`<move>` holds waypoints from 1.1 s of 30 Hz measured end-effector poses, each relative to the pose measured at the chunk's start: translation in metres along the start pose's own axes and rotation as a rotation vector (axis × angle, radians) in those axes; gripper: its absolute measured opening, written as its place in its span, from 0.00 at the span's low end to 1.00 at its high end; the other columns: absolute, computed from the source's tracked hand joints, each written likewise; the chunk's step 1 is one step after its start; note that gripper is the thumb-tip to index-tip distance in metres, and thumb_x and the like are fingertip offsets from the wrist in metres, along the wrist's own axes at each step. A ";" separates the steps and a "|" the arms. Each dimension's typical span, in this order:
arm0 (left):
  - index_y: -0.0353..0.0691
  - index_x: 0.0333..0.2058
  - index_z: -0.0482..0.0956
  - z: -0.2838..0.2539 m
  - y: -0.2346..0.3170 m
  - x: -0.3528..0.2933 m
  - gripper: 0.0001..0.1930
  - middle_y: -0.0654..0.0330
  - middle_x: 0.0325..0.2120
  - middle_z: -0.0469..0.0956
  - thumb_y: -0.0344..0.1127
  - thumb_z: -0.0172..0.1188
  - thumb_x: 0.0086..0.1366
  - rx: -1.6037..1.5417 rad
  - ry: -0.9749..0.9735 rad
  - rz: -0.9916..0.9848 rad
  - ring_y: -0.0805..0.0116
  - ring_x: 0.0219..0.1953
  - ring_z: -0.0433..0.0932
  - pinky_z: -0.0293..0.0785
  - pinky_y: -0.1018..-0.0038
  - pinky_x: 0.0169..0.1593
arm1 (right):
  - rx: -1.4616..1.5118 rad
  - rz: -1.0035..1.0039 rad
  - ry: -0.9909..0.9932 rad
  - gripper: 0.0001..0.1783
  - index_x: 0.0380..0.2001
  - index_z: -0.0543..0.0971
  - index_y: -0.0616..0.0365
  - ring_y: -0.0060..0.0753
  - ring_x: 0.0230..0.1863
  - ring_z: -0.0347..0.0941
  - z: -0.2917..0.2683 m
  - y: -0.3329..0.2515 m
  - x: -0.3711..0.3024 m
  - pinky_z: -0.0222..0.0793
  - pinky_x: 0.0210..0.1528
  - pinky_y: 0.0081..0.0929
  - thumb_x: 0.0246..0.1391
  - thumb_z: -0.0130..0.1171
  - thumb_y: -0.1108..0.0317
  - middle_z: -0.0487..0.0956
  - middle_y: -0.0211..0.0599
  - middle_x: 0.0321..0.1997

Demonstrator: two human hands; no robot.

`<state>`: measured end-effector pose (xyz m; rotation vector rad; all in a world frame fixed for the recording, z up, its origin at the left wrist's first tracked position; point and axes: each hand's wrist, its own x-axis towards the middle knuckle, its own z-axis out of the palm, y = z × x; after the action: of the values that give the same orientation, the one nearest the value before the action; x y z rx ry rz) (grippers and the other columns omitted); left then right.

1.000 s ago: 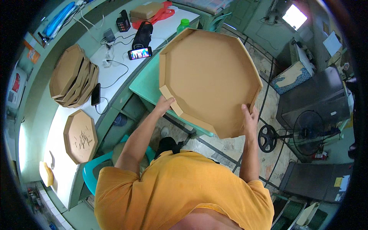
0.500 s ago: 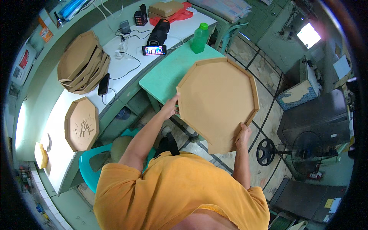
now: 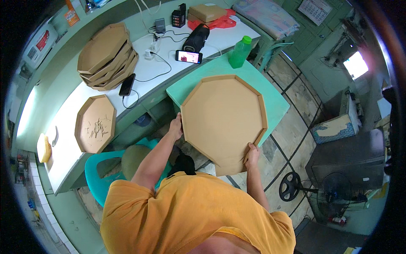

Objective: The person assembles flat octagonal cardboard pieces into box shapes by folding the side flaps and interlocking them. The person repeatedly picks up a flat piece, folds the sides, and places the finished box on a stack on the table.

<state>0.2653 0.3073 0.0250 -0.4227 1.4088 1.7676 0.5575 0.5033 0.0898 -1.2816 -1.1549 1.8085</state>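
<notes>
The left hand [image 3: 176, 127] grips the tray [image 3: 224, 118] at its left wall, toward the near side, with part of the fingers hidden by the cardboard. The right hand [image 3: 252, 156] is closed on the near right corner, its thumb over the rim and the other fingers mostly out of sight.

The tray is brown, eight-sided and shallow, and lies between the two hands, in front of the body. Its far part is over the green table [image 3: 277, 103], while the near part juts past the table's edge; whether its base touches the tabletop, I cannot tell. Most walls stand up, but on the near side a flap [image 3: 230, 168] lies flat and sticks outward.

It looks like thin cardboard, so it should be light and easy to tip or turn, with a dry surface that gives fair grip. The folded walls probably stiffen the rim; the broad base may bow if held from one side only. The flap looks the weakest spot and would likely bend under a pull. Opposite upright walls, or the corners where they meet, seem the best holds, with light pressure to avoid creasing.

Beyond the tray, a bottle [image 3: 240, 53] stands on the table. To the left, the white counter [image 3: 65, 114] bears a stack [image 3: 103, 48] of similar trays.
</notes>
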 end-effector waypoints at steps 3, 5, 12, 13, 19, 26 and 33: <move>0.36 0.42 0.76 -0.008 0.002 -0.006 0.24 0.58 0.33 0.78 0.53 0.43 0.70 -0.101 0.095 0.041 0.63 0.31 0.78 0.76 0.64 0.32 | -0.031 0.042 -0.047 0.17 0.43 0.73 0.65 0.35 0.41 0.72 0.007 0.011 0.003 0.66 0.47 0.31 0.50 0.54 0.69 0.76 0.37 0.40; 0.36 0.41 0.77 -0.009 0.001 -0.008 0.23 0.57 0.33 0.78 0.52 0.45 0.70 -0.181 0.095 0.065 0.63 0.31 0.79 0.77 0.64 0.33 | -0.022 0.026 -0.062 0.17 0.43 0.73 0.65 0.34 0.41 0.72 0.008 0.018 0.005 0.65 0.47 0.30 0.51 0.54 0.69 0.76 0.37 0.40; 0.37 0.47 0.74 0.006 -0.006 -0.001 0.21 0.56 0.39 0.78 0.49 0.45 0.70 -0.098 0.014 0.070 0.61 0.37 0.79 0.79 0.62 0.39 | -0.040 -0.101 0.021 0.14 0.45 0.72 0.66 0.30 0.40 0.72 -0.006 0.026 0.005 0.66 0.45 0.27 0.55 0.53 0.72 0.77 0.35 0.40; 0.38 0.50 0.73 0.011 -0.007 0.000 0.21 0.56 0.41 0.78 0.48 0.44 0.71 -0.073 -0.004 0.042 0.60 0.39 0.80 0.80 0.61 0.41 | -0.042 -0.141 0.042 0.15 0.46 0.72 0.66 0.29 0.39 0.73 -0.009 0.026 0.005 0.67 0.44 0.26 0.56 0.53 0.72 0.78 0.35 0.40; 0.36 0.46 0.75 0.035 -0.020 0.003 0.20 0.57 0.35 0.78 0.47 0.45 0.70 -0.128 -0.076 0.037 0.63 0.34 0.79 0.78 0.64 0.35 | 0.008 -0.038 0.057 0.12 0.42 0.74 0.68 0.30 0.36 0.74 -0.031 0.030 0.006 0.69 0.41 0.28 0.57 0.51 0.72 0.79 0.37 0.39; 0.38 0.51 0.72 0.029 -0.022 0.012 0.22 0.54 0.41 0.77 0.50 0.45 0.70 -0.120 -0.146 -0.004 0.61 0.39 0.78 0.78 0.61 0.41 | 0.024 0.089 -0.024 0.15 0.43 0.73 0.72 0.36 0.37 0.76 -0.043 0.033 0.008 0.71 0.42 0.31 0.55 0.50 0.72 0.78 0.43 0.38; 0.39 0.52 0.71 0.014 -0.016 0.005 0.21 0.55 0.40 0.77 0.47 0.42 0.70 -0.304 -0.182 -0.063 0.62 0.37 0.78 0.77 0.60 0.37 | 0.028 0.235 -0.165 0.16 0.43 0.72 0.73 0.38 0.36 0.76 -0.029 0.039 0.028 0.72 0.41 0.32 0.55 0.50 0.71 0.78 0.45 0.39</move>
<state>0.2779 0.3226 0.0155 -0.4468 0.9937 1.9223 0.5751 0.5191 0.0393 -1.3176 -1.0982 2.1280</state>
